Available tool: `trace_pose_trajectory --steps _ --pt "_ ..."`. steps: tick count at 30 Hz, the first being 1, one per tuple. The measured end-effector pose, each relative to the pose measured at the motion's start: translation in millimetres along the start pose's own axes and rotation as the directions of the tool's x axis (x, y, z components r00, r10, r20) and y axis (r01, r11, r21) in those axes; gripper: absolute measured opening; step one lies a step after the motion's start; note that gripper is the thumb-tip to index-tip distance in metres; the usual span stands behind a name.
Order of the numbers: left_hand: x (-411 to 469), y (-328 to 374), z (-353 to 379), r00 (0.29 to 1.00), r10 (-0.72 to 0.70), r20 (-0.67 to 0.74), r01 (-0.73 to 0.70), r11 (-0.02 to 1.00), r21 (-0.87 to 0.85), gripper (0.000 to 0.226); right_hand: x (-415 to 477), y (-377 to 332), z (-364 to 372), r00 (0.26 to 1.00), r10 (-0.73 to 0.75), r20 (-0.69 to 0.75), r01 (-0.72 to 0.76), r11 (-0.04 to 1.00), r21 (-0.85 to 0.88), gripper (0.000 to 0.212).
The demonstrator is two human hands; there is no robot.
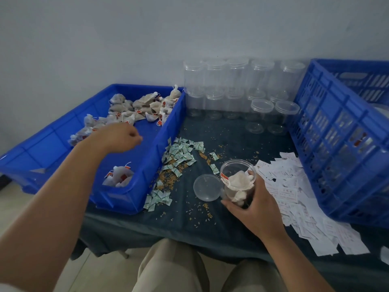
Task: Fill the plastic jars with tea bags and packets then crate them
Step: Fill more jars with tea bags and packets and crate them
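Blue plastic tray (160,131) on left of dark-clothed table (189,226), with tea bags (145,104) heaped at far end and a few more in near corner. Left hand (117,137) over tray floor, just short of the heap, knuckles up, fingers curled under; can't tell whether anything is pinched. Right hand (252,205) wrapped round clear jar (237,182) near front centre of table, fingers and thumb curled on its wall. Jar open, mouth up toward camera, part-filled with white tea bags, one red tag at the rim. Loose clear lid (207,187) flat on cloth, just beside jar on its left; can't tell if touching. Small green-white packets (181,152) strewn along tray's right wall, mixed with scattered brown grains (168,175). White printed paper slips (294,197) piled right of jar, running up to blue slatted crate (336,144) at right edge. Crate contents unreadable through slats. Lidded empty jars (231,85) stacked two high against back wall, between tray and crate, two single ones in front.
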State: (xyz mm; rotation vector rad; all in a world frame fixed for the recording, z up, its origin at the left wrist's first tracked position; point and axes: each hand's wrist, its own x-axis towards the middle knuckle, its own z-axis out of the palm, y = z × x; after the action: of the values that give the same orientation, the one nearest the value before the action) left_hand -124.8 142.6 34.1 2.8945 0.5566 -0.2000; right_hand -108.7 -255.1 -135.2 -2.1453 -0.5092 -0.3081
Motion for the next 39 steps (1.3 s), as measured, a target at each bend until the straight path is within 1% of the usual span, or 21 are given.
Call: trace_pose_trajectory --steps 1,2,3,4,5,7,9,11,14,17,19,21,23,25,26,28,30,32,34,37,39 --pt "1.7 -14.4 8.6 0.974 -0.121 0.19 0.095 0.985 0.141 0.022 -0.3 -0.4 0.6 1.0 0.0 0.002 0.0 1.0 0.005 0.103" --pt "1.6 -25.9 19.3 0.909 -0.217 0.357 0.142 0.964 0.224 0.03 -0.3 -1.1 1.1 1.0 -0.004 0.002 0.004 1.0 0.008 0.103" --pt "0.8 -34.2 29.9 0.842 -0.255 0.475 0.152 0.957 0.246 0.042 -0.3 -1.7 1.0 1.0 -0.009 -0.001 0.009 1.0 0.008 0.104" --pt "0.3 -40.2 38.3 0.815 -0.25 0.523 0.138 0.96 0.243 0.052 -0.1 -2.1 0.8 1.0 -0.01 -0.004 0.01 1.0 0.006 0.104" --pt "-0.1 -44.9 43.4 0.825 -0.22 0.52 0.102 0.964 0.247 0.055 0.0 -2.5 0.8 1.0 -0.009 -0.006 0.009 1.0 0.003 0.105" --pt "0.8 -51.6 47.3 0.886 -0.149 0.439 0.044 0.97 0.241 0.042 -0.2 -3.4 1.0 1.0 -0.005 0.0 0.005 1.0 -0.001 0.107" --pt "3.5 -58.5 45.5 0.932 -0.088 0.352 0.032 0.986 0.161 0.022 -0.1 -3.3 0.8 1.0 -0.003 0.007 0.003 1.0 -0.008 0.108" --pt "6.0 -63.9 45.2 0.963 -0.038 0.267 0.024 0.998 0.055 0.028 0.0 -2.5 1.0 1.0 0.008 0.01 -0.008 1.0 -0.019 0.11" --pt "1.3 -64.1 40.7 0.995 -0.046 0.094 0.055 0.993 -0.106 0.045 -1.0 -1.6 1.5 1.0 0.005 0.013 -0.005 0.999 -0.032 0.111" --pt "-9.2 -50.5 27.5 0.991 -0.046 -0.129 0.014 0.971 -0.238 0.043 -1.1 -2.6 1.2 1.0 0.004 0.016 -0.004 0.999 -0.032 0.111" --pt "-17.8 -34.5 15.9 0.977 -0.037 -0.21 -0.041 0.934 -0.356 0.037 -0.7 -2.3 1.1 1.0 0.004 0.015 -0.004 0.999 -0.037 0.11" --pt "-26.5 -14.8 1.7 0.98 -0.002 -0.2 -0.07 0.932 -0.356 0.037 -0.1 -2.2 1.2 1.0 0.011 0.017 -0.01 0.999 -0.041 0.11" --pt "-28.8 0.7 -6.6 0.989 0.013 -0.15 -0.044 0.978 -0.204 0.051 -0.3 -2.4 1.4 1.0 0.014 0.02 -0.013 0.999 -0.04 0.109" --pt "-30.0 14.1 -11.2 0.989 -0.038 -0.144 0.017 0.989 -0.144 0.058 -0.6 -2.7 1.3 1.0 0.018 0.022 -0.017 0.999 -0.036 0.107" --pt "-30.7 19.8 -12.1 0.987 -0.052 -0.155 0.023 0.983 -0.184 0.052 -0.6 -2.8 1.1 0.999 0.021 0.025 -0.02 0.999 -0.03 0.106" --pt "-33.9 29.7 -12.1 0.993 -0.022 -0.118 -0.026 0.921 -0.388 0.03 -0.6 -3.6 0.5 0.999 0.019 0.026 -0.019 1.0 -0.015 0.103" --pt "-44.9 47.7 -11.1 0.994 0.096 -0.06 -0.113 0.821 -0.559 0.042 -0.4 -5.2 -0.5 0.999 0.018 0.026 -0.018 1.0 -0.002 0.103" --pt "-54.6 72.8 -6.8 0.958 0.259 -0.119 -0.272 0.706 -0.653 0.048 -0.1 -5.7 -1.0 1.0 0.019 0.025 -0.019 1.0 0.0 0.103" --pt "-59.8 103.3 3.9 0.916 0.345 -0.207 -0.388 0.622 -0.681 0.039 -0.3 -5.4 -1.0 1.0 0.015 0.023 -0.015 1.0 -0.005 0.102" --pt "-66.1 148.4 34.1 0.88 0.412 -0.236 -0.474 0.735 -0.484 0.022 -1.2 -5.4 -0.8 1.0 0.012 0.015 -0.012 1.0 -0.013 0.1" --pt "-66.4 168.3 60.6 0.868 0.436 -0.237 -0.496 0.777 -0.388 0.012 -1.1 -6.0 -0.9 0.999 0.021 0.024 -0.02 1.0 -0.009 0.101"
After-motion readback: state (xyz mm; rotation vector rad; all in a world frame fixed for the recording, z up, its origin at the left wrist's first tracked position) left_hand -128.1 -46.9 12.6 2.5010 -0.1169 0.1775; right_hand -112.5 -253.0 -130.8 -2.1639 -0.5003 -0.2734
